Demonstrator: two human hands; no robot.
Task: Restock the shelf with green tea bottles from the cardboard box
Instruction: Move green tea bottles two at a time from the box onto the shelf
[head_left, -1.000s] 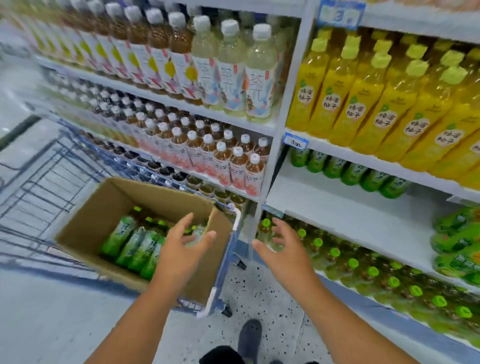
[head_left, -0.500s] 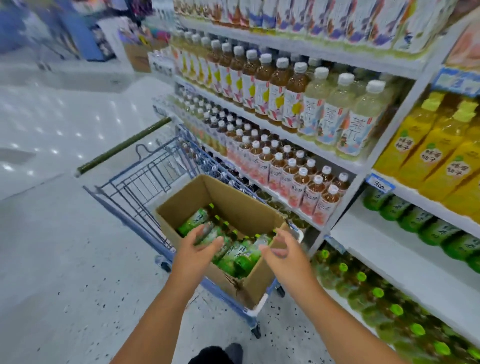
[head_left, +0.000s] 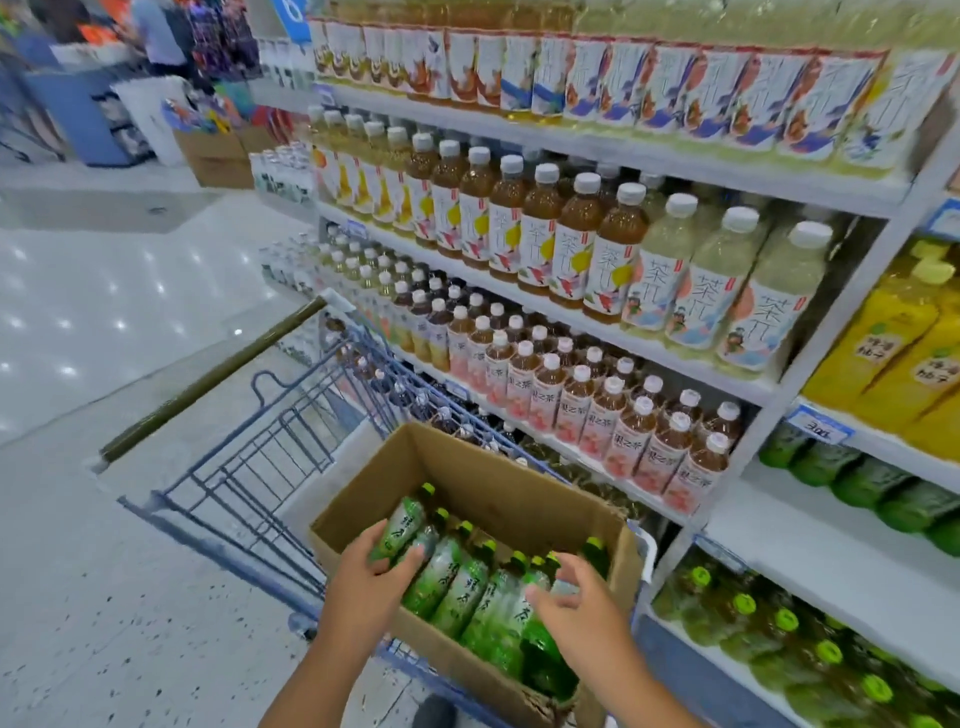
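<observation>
An open cardboard box (head_left: 519, 499) sits in a blue wire cart and holds several green tea bottles lying on their sides. My left hand (head_left: 363, 577) reaches into the box's left end and curls around the base of the leftmost green tea bottle (head_left: 402, 522). My right hand (head_left: 584, 608) hovers with fingers apart over the bottles at the box's right end (head_left: 540, 644), holding nothing. The white shelf (head_left: 831, 561) to the right has bare room at its front and a row of green bottles (head_left: 872, 483) at its back.
The blue cart (head_left: 270, 457) with its dark handle (head_left: 208, 384) stands along the shelving. Shelves above the box are packed with tea bottles (head_left: 571, 244). Yellow bottles (head_left: 893, 343) fill the upper right. Green-capped bottles (head_left: 779, 623) fill the low shelf. Open floor lies to the left.
Both hands have gone down into the box. My left hand has closed around the leftmost bottle, and my right hand has come over the right-hand bottles. The view has turned left.
</observation>
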